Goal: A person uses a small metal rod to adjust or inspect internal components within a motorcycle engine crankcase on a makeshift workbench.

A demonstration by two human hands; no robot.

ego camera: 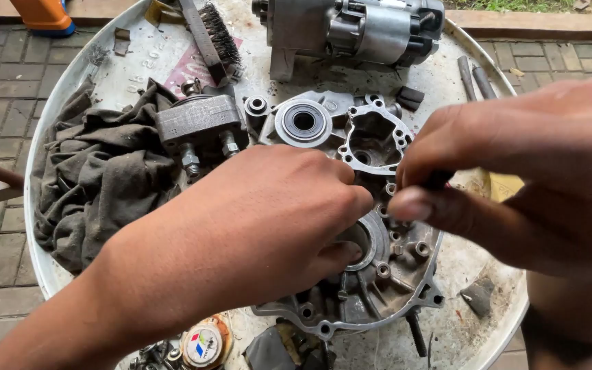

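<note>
A crumpled grey rag lies at the left of the round white tray, with a dark metal block with bolts just beside it and a wire brush above. The left hand rests knuckles-up on the aluminium engine case at the tray's middle, its fingers curled down into the round bearing bore; what they pinch, if anything, I cannot tell. The case lies flat, open face up, its long axis running from the bearing seat at upper left down toward the lower right rim. The right hand is closed around a thin dark tool, thumb pressed along it, the tip hidden between the hands. To work well here, the left hand should pin the case firmly so it does not slide, and the tool should be kept square to the bore. An engine assembly stands at the top
</note>
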